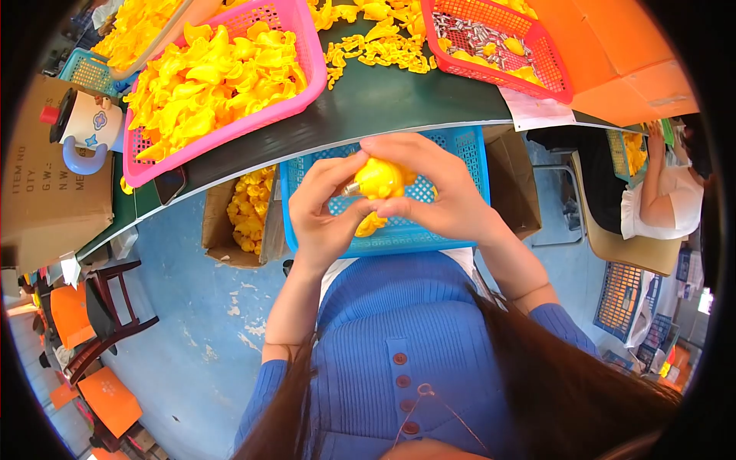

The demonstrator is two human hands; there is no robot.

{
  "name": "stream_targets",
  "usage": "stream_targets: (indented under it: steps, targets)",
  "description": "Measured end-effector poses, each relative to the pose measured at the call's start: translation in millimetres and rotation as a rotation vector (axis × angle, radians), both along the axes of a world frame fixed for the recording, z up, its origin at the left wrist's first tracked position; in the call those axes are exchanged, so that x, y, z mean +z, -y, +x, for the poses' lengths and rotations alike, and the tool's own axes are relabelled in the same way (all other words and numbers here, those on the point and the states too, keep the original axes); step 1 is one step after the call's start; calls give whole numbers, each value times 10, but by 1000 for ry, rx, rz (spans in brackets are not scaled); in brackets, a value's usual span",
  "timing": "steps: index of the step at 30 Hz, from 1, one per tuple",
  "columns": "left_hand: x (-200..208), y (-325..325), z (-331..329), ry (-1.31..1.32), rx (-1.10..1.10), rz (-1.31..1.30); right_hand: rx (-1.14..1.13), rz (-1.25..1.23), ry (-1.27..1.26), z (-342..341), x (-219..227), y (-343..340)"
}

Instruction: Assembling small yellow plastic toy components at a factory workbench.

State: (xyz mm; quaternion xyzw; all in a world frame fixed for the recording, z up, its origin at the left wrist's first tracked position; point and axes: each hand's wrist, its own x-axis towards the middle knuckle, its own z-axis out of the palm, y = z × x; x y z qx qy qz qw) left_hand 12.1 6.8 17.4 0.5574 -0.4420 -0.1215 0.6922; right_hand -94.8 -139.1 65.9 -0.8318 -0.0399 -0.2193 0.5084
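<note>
Basically both hands, left hand (322, 218) and right hand (441, 192), pinch the yellow toy (377, 180) between them, silver tip pointing left, over the blue basket (460, 153).

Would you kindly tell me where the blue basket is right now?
In the head view, the blue basket sits centre frame on the person's lap, below the table edge, behind both hands holding a yellow toy piece.

Two baskets on worktop (383, 100): left basket (295, 46) holds moulded pieces, right basket (552, 73) holds small metal parts plus some pieces. Loose pieces (379, 47) lie between them. Lap basket (464, 149) sits before the worktop edge. Carton (218, 230) on floor, left of lap basket. Mug (88, 126) far left.
</note>
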Motion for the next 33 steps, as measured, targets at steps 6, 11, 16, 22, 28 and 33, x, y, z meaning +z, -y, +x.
stream_targets:
  steps: [6,11,16,22,28,33]
  targets:
    - [-113,89,-49,-204,-41,-130,64,459,4,8,-269,50]
    - [-350,-13,-76,-335,-27,139,-10,252,-204,-14,-268,145]
    - [-675,76,3,-139,-158,681,-174,-297,-227,526,75,736]
    - [-535,127,-78,366,75,628,-603,-1012,-147,1940,-128,1750]
    - [-477,21,41,281,133,536,-266,-888,-46,2481,-28,1581]
    - [-472,-39,74,256,92,478,-224,-960,-293,2714,-203,1678]
